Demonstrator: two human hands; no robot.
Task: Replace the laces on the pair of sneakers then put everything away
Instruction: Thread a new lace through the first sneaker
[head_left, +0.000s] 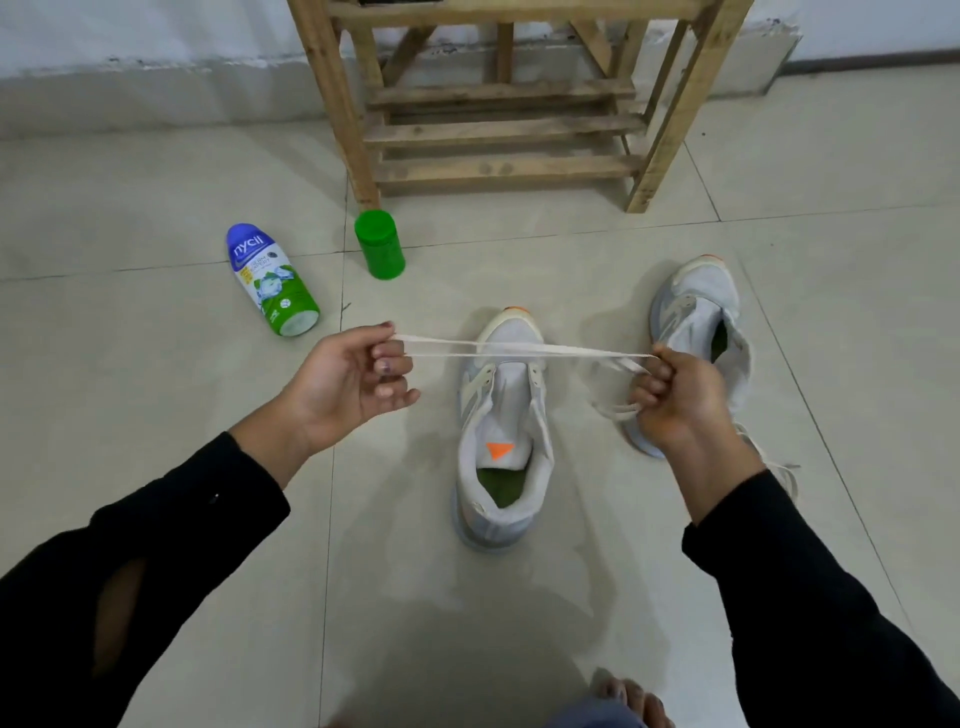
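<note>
Sneakers (501, 415) (696, 312) – 2 | bottles (272, 280) (379, 244) – 2 | lace (519, 349) taut, pinched by left hand (353, 384) and right hand (675, 395)

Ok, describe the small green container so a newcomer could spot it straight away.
Find the wooden rack at the back. On the floor tiles by its front left leg stands the green container. Unlike the powder bottle lying on its side nearby, blue-topped with a printed label, it is upright and plain green all over.
</note>
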